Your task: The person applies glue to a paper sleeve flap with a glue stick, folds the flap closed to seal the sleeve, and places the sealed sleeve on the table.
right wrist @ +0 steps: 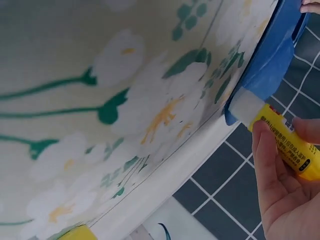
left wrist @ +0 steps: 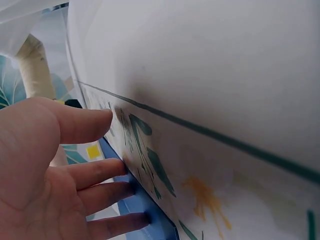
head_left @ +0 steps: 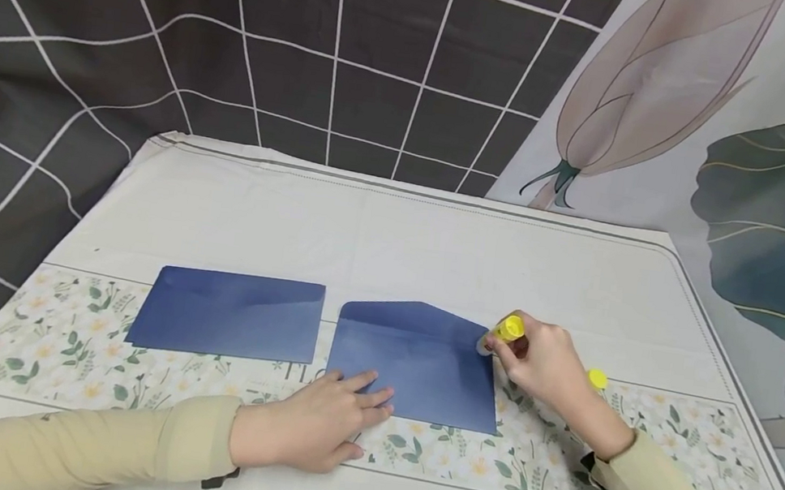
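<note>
A blue envelope (head_left: 415, 362) lies on the table with its pointed flap folded out toward the back. My left hand (head_left: 323, 420) rests on its lower left part, fingers spread and straight. With thumb and fingers, my right hand (head_left: 550, 362) grips a yellow glue stick (head_left: 509, 329) at the flap's right end. In the right wrist view, the uncapped pale tip of the glue stick (right wrist: 290, 145) touches the blue paper near its edge. The left wrist view shows the fingertips of the left hand (left wrist: 65, 170) on the envelope's edge.
Left of the envelope lies a neat stack of blue envelopes (head_left: 233, 315). A yellow cap (head_left: 597, 378) stands right of my right hand. The table has a white cloth (head_left: 408, 239) with a flowered band. Dark checked fabric (head_left: 299, 46) hangs behind it.
</note>
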Available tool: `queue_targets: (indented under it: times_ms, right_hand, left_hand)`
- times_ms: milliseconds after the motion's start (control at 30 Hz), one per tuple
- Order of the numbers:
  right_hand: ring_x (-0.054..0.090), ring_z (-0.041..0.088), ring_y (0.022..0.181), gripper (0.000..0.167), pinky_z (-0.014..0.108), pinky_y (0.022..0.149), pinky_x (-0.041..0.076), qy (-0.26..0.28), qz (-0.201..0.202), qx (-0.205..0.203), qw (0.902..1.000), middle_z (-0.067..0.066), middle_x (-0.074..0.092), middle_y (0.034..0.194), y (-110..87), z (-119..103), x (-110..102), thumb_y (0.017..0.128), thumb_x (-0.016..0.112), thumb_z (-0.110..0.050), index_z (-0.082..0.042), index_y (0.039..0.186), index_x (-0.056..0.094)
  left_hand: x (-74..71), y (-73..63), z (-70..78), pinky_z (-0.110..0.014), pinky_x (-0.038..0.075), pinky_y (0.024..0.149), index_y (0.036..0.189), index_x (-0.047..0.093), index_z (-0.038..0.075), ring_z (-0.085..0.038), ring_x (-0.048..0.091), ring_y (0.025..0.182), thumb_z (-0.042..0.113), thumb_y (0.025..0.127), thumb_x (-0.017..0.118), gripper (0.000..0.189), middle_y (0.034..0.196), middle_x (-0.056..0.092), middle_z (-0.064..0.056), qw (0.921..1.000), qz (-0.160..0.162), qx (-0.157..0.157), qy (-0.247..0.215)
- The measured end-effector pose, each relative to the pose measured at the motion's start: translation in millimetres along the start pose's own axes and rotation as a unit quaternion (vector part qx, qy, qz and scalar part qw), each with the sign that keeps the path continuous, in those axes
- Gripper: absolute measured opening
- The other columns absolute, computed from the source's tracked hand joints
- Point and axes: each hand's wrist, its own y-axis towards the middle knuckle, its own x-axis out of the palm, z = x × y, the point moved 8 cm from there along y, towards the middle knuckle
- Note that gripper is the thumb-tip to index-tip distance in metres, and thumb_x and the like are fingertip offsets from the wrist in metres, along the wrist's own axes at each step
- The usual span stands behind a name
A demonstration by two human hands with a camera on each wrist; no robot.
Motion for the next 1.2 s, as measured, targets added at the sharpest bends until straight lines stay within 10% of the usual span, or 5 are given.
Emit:
queue_targets:
  times_ms: [1200]
  right_hand:
    - [0.061, 0.007, 0.058, 0.014, 0.015, 0.049, 0.047, 0.024, -0.018, 0.012, 0.9995, 0.002, 0.066, 0.069, 4.9, -14.2, 14.7, 0.086, 0.071, -0.018, -0.006, 0.089, 0.065]
  left_hand:
    - [0.8, -3.3, 1.4, -0.050, 0.046, 0.102, 0.144, 0.045, 0.015, -0.030, 0.037, 0.141, 0.047, 0.089, 0.062, 0.066, 0.152, 0.039, -0.005, 1.0000, 0.003, -0.001, -0.008]
